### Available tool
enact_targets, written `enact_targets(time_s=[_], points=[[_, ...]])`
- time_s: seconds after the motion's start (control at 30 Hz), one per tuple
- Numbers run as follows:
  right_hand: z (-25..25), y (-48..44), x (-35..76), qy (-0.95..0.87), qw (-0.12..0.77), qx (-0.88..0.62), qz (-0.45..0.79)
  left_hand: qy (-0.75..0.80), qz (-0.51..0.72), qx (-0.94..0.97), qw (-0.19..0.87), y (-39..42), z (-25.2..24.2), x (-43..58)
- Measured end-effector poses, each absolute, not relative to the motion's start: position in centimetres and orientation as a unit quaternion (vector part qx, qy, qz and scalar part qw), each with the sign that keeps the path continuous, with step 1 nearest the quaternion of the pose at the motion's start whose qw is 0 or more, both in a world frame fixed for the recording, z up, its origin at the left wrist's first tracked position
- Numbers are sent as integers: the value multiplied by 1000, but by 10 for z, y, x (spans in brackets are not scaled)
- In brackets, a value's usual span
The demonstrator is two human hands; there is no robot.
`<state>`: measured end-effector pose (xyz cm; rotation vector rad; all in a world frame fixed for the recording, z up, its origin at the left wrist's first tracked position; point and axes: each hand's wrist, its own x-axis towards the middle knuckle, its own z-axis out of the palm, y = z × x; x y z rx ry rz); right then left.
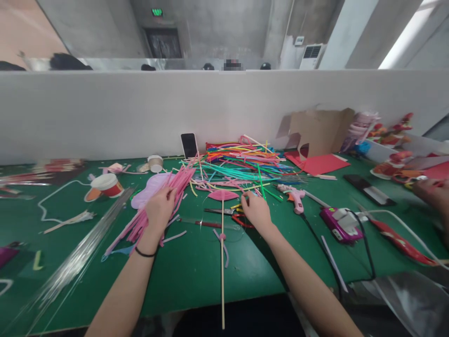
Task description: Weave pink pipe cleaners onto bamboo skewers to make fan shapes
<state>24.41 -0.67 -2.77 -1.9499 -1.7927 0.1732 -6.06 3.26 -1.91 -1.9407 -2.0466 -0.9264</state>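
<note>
My left hand [160, 208] lies closed over a bundle of pink pipe cleaners [157, 206] that slants across the green table [196, 267]. My right hand [257, 210] rests fingers-down at the near edge of a heap of coloured pipe cleaners [242, 164], right by scissors with red handles [231, 214]; what its curled fingers hold is hidden. Between both hands a thin wooden stick [222, 276] runs toward me, topped by a pink lip-shaped piece [223, 194].
A pink glue gun [296, 196], a purple power strip [342, 224] with a black cable, a phone [189, 145] leaning on the white partition, paper cups [105, 186], a wire bundle [80, 252], red paper [317, 164] and cardboard. Another person's hand [433, 192] is at the right edge.
</note>
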Motion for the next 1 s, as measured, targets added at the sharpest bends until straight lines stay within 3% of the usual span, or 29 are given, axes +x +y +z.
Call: enact_targets(time_s=[0.13,0.23,0.4,0.6,1.0], points=[[-31,-6,245,-645,273,-710,75,-646,-348,-673,96,30,-19,-59],[-32,-4,244,-644,348,-673,111,-598,-380,-700,83,27,-17,-57],[-33,-6,230,-640,475,-524,300,-535,-380,-748,99,19,-18,-37],[-32,-22,206,-606,494,-422,459,-409,-331,-844,105,5,-29,-1],[-34,-8,234,-428,682,-438,399,-382,-360,-826,205,6,-46,31]])
